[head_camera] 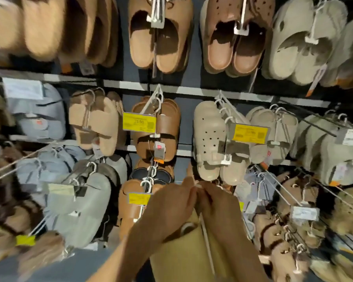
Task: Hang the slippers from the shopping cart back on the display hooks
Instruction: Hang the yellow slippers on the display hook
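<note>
Head view, facing a wall of slippers on display hooks.

Tan slipper pair (183, 259) located at 6 o'clock, low centre, hanging below both hands and not yet on a hook. White plastic hanger stem (207, 243) seen running down the pair's face; hook end (198, 186) raised toward the dark back panel, just below the cream perforated clogs (209, 139) at centre right.

Left hand (171, 204): fingers curled, pinching the hanger top. Right hand (214, 200): fingers curled likewise around the same top section, touching the left hand. Both gripping the hanger, not the footwear itself. Exact finger placement partly hidden by the knuckles.

Target peg not clearly identifiable; possibly the one behind the hands at 12 o'clock from them, hidden. Brown slide sandals (157, 127) with yellow price tag (139, 122) hanging at 11 o'clock from the hands; a second brown pair (130, 210) just beside the left wrist at 9 o'clock.

Handling assessment: pair judged light, foam-like, slightly flexible, matte and not slippery; no fragility apparent. Hanger hook thin, judged the weak point; liable to twist or snap if forced. Best hold: at the hanger neck as now, with one hand free to steady the soles if swinging occurs. Risk noted of snagging neighbouring hangers on the crowded pegs.
</note>
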`<state>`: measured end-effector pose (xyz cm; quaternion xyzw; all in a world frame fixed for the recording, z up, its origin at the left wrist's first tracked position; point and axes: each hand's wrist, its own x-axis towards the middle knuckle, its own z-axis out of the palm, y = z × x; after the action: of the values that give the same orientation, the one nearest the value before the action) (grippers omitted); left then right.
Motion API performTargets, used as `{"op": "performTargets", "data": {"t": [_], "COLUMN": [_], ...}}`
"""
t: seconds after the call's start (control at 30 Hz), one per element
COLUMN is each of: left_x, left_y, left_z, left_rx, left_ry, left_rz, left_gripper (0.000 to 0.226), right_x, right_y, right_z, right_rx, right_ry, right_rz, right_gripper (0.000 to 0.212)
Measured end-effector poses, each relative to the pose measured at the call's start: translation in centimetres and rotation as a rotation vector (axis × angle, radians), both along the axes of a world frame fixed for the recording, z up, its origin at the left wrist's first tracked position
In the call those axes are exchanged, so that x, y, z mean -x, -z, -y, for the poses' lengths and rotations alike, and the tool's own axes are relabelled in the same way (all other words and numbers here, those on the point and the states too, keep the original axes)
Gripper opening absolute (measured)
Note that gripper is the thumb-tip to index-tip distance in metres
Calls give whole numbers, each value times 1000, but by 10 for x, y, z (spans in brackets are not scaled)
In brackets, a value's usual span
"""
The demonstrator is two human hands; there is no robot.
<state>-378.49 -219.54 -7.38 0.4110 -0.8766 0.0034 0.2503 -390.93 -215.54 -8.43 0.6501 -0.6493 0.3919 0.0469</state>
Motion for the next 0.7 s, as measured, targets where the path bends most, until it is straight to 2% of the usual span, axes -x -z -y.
{"op": "performTargets", "data": {"t": [0.07, 0.13, 0.2, 0.27, 0.33, 0.43, 0.7], "left_x": [-32, -66, -87, -120, -142, -164, -181], "left_y": [-10, -29, -26, -27, -28, -31, -45], "left_z": [-1, -10, -17, -30, -40, -52, -61], "left_rx": [103, -11, -79, 52, 55, -46, -6], "left_ry": [-148, -270, -372, -468, -523, -591, -668], "left_rz": [35, 79, 84, 81, 71, 67, 108], "left_gripper": [40, 32, 27, 31, 35, 30, 30], "right_x": [-29, -63, -86, -114, -137, -166, -187], "right_y": [-5, -8, -7, -3, 1, -7, -22], "right_z": [15, 28, 35, 36, 36, 36, 30], "right_rx": [19, 26, 82, 195, 212, 157, 151], "right_ry": [-85, -198, -312, -400, -454, -486, -502], "right_rz": [-50, -82, -79, -100, -61, -13, -17], "right_gripper": [36, 40, 31, 27, 36, 27, 16]}}
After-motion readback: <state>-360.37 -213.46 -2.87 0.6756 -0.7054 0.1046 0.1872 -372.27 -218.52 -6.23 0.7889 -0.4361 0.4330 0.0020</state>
